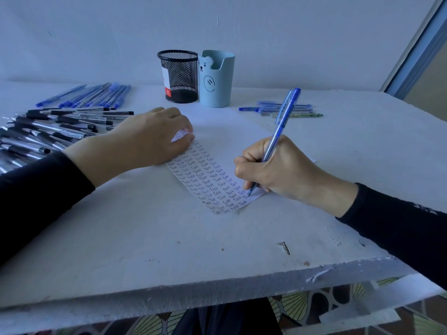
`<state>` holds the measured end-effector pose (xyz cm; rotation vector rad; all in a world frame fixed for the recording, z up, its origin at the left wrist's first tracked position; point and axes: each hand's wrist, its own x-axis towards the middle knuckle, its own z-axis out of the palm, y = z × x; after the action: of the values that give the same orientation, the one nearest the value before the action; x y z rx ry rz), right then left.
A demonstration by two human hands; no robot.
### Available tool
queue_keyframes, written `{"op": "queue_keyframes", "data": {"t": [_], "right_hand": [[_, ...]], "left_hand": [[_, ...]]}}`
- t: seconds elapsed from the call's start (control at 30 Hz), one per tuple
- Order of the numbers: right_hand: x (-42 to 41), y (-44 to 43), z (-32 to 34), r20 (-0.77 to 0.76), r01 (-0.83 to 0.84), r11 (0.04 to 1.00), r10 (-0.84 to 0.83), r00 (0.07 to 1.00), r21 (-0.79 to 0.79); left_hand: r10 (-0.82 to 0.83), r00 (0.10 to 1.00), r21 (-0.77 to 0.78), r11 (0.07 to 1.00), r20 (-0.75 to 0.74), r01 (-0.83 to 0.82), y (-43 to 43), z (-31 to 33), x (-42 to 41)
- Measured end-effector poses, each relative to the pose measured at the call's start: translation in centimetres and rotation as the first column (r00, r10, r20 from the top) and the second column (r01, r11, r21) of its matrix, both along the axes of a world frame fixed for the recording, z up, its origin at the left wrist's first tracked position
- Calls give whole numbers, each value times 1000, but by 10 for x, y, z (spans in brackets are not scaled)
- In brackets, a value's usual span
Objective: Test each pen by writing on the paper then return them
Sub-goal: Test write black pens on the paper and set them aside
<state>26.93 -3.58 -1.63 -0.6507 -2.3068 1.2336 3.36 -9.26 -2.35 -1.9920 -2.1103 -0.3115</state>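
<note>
Pinching clear-blue pen, right hand, tip on scribbled paper

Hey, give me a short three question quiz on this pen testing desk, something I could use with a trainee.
1. True or false: the left hand is lifted clear of the paper.
2. What stands directly left of the light blue cup? A black mesh cup; B bottle; C stapler.
3. Fill in: the right hand writes with a ___ pen.
Key: 1 false, it rests on the paper; 2 A; 3 blue.
</note>
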Motion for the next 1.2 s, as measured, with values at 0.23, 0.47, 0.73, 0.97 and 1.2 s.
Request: {"op": "queue_keyframes", "data": {"t": [0.23, 0.47, 0.73, 0.97, 1.2], "right_hand": [[-2, 7, -3, 4, 45, 998, -44, 999, -50], [-2, 5, -3, -10, 41, 998, -42, 999, -55], [-1, 6, -2, -3, 35, 998, -35, 999, -56], [1, 5, -2, 22, 13, 1000, -12, 1000, -5], [0, 10, -7, -23, 3, 1000, -3, 1000, 23]], "left_hand": [[4, 1000, -9, 1000, -9, -4, 1, 0, -1], [0, 1000, 3, 1000, -4, 0, 0, 0, 0], [8, 1000, -9, 1000, -5, -8, 0, 1, 2], [18, 1000, -25, 1000, -11, -18, 0, 1, 2], [28, 1000, -37, 999, -11, -29, 0, 2, 2]]}}
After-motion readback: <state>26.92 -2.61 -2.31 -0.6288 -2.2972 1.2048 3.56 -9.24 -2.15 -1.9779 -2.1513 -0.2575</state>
